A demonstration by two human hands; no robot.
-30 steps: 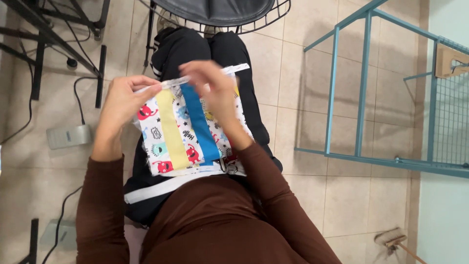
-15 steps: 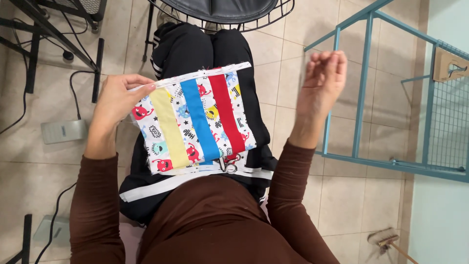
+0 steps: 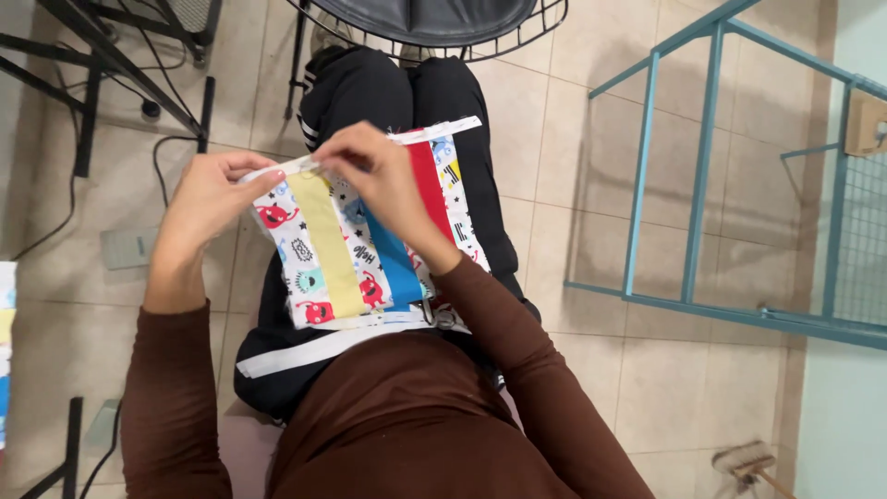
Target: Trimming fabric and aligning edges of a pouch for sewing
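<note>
Person seated, looking down at own lap. Patterned fabric pouch (image 3: pixel 360 249) lies across the thighs on black trousers (image 3: pixel 370 92), white cartoon print with yellow, blue and red vertical stripes, white edging strip along its far edge.

Left hand (image 3: pixel 208 199) pinches the far-left corner of the pouch, fingers closed narrow on the white edging. Right hand (image 3: pixel 374 176) comes in over the middle of the far edge, fingertips closed tight on something small there, touching the edging. Cannot tell if it is a thread, a needle or just the fabric; too small. The two hands are near each other along that edge, not touching.

Near edge of the pouch rests against the brown top (image 3: pixel 407 416). A small metal piece (image 3: pixel 443 319), maybe scissors or a clip, sits just beside the pouch's near-right corner, partly hidden.

Around: tiled floor (image 3: pixel 573 185), teal metal frame (image 3: pixel 684 176) well apart to the right, dark wire chair base (image 3: pixel 425 18) at the far side, black stand legs and cable (image 3: pixel 157 148) far left, a grey block (image 3: pixel 129 248) on the floor to the left.

Risks, judged: pouch only rests on the lap, so a hard tug by either hand could slide it off toward the floor. The metal piece could slip between the legs if the fabric shifts. A tight pinch at the edge could pucker the edging.
</note>
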